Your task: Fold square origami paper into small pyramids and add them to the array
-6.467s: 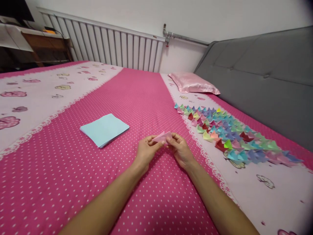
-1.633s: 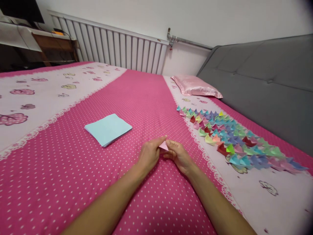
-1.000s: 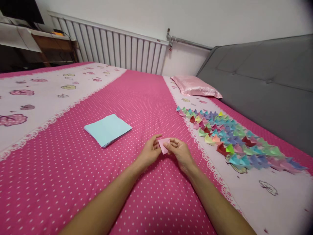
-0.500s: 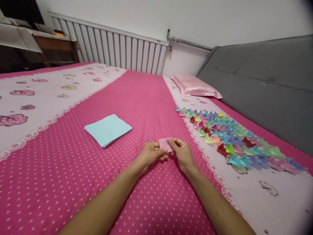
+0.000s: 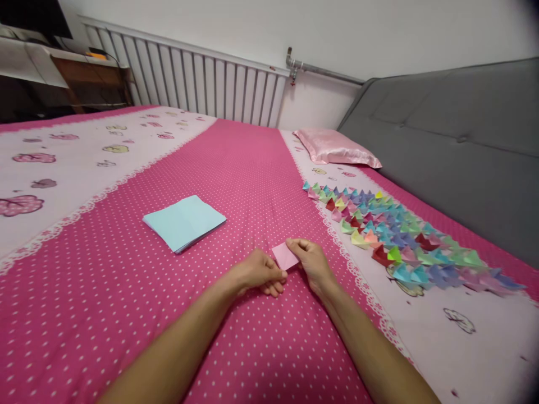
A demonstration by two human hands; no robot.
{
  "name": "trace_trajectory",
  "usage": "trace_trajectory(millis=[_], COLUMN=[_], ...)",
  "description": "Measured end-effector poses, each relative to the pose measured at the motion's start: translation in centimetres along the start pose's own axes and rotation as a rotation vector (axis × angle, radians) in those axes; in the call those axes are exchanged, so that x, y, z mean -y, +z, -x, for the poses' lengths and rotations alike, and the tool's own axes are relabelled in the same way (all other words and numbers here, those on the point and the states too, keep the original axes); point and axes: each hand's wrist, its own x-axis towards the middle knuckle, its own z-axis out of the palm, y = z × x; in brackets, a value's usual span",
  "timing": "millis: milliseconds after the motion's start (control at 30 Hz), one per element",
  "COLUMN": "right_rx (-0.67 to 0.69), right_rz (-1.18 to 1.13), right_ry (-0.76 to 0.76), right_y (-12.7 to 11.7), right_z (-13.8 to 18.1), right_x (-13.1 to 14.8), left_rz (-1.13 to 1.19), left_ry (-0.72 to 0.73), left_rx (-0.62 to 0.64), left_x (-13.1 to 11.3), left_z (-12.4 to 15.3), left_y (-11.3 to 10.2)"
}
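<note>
A small folded square of pink paper (image 5: 285,256) is held between my two hands above the pink dotted bedspread (image 5: 248,185). My left hand (image 5: 261,274) is closed, its thumb and fingers pinching the paper's near corner. On the other side, my right hand (image 5: 310,259) grips the right edge between thumb and fingers. Crease lines show on the paper's face. Left of my hands lies a stack of light blue paper sheets (image 5: 185,223). Several rows of folded paper boats (image 5: 404,238) in many colours stand to the right.
A pink satin pillow (image 5: 337,147) lies at the far right, beside the grey padded headboard (image 5: 455,112). Behind the bed is a white radiator (image 5: 189,73) with a pipe (image 5: 324,73) along the wall. A desk (image 5: 90,78) with a dark monitor (image 5: 36,19) stands at the far left.
The pink paper has turned and come slightly nearer. My left hand has shifted from its left side down to its near corner, while my right hand keeps hold of the right edge.
</note>
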Motion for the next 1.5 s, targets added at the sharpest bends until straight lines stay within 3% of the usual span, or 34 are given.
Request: trace_trajectory(millis=[100, 233, 300, 433, 633, 867, 1033, 1333, 1500], right_rx=[0.029, 0.09, 0.132, 0.177, 0.177, 0.306, 0.295, 0.348, 0.341], right_rz=[0.039, 0.122, 0.177, 0.338, 0.513, 0.507, 0.534, 0.767, 0.801], right_ry=[0.019, 0.016, 0.009, -0.072, -0.166, -0.063, -0.018, -0.215, -0.222], right_y=[-0.1, -0.2, -0.3, -0.5, -1.4, -2.7, -2.8, -2.8, -2.6], right_z=[-0.2, -0.2, -0.3, -0.6, -1.0, -1.1, -0.9, -0.6, -0.4], right_x=[-0.2, -0.3, -0.4, -1.1, -1.1, 0.2, 0.1, 0.0, 0.2], left_rz=[-0.234, -0.504, -0.547, -0.679, -0.872, -1.019, -1.059, -1.096, -1.07], left_ry=[0.004, 0.225, 0.343, 0.441, 0.416, 0.477, 0.443, 0.408, 0.397], left_rx=[-0.016, -0.368, -0.437, -0.412, -0.406, -0.374, -0.319, -0.256, -0.225], left_x=[-0.7, -1.2, -1.0, 0.0, 0.8, 0.8, 0.7, 0.9, 1.1], left_z=[0.6, 0.5, 0.0, -1.1, -1.4, -1.5, -1.3, -1.3, -1.5], left_y=[-1.3, -2.3, -2.0, -0.8, -0.4, -0.6, -0.6, -0.5, -0.6])
